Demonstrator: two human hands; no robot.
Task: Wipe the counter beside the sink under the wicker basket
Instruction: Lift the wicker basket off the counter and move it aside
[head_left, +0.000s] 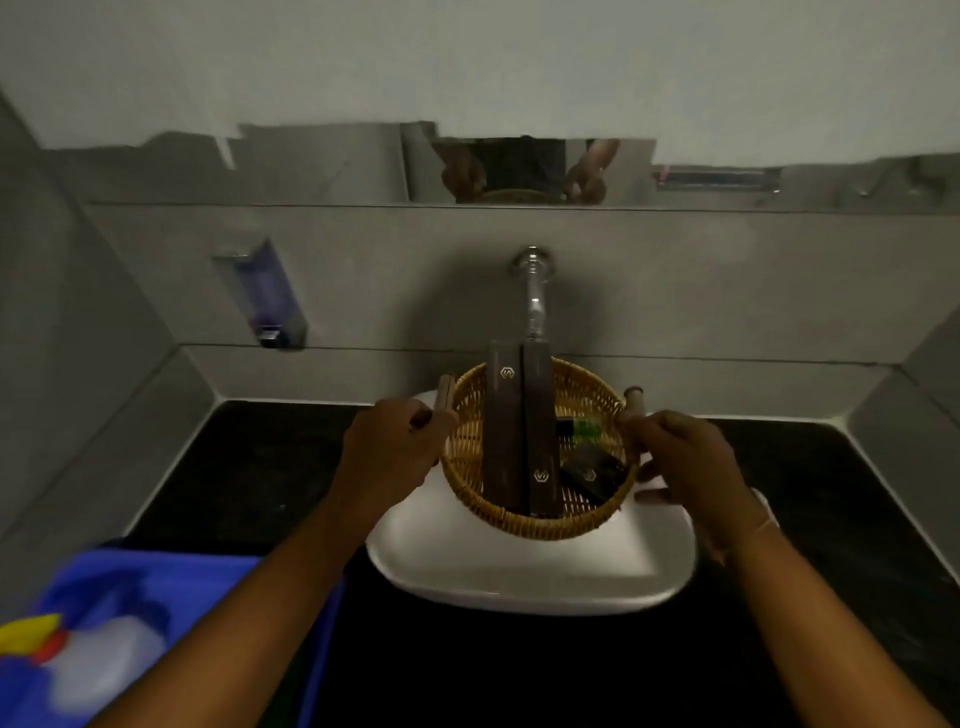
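A round wicker basket (540, 522) is held over the white sink (519, 571). My left hand (387, 457) grips its left wooden handle and my right hand (691, 467) grips its right handle. Inside the basket stand two tall brown boxes (519, 431), with a small green bottle (587, 428) and a dark packet (592, 470) beside them. The black counter (249, 467) stretches to both sides of the sink.
A chrome tap (534, 296) juts from the grey wall just behind the basket. A soap dispenser (265, 296) hangs on the wall at the left. A blue tub (156, 623) with a spray bottle (78, 660) sits at the lower left. A mirror (519, 171) runs above.
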